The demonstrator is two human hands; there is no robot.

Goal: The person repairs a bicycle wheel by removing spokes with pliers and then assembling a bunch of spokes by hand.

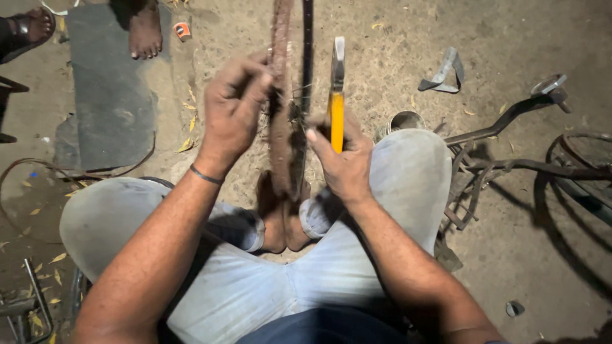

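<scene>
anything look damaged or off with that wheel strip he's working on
Yes. The reddish tyre pinched by the left hand looks worn, with loose threads fraying near the dark rim. The right hand holds a yellow-handled tool. A bent metal strap lies on the dirt.

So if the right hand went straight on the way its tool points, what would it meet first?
Probably bare dirt ground. The right hand holds a yellow-handled tool pointing up the frame, beside the tyre; nothing shows ahead, though depth is unclear.
</scene>
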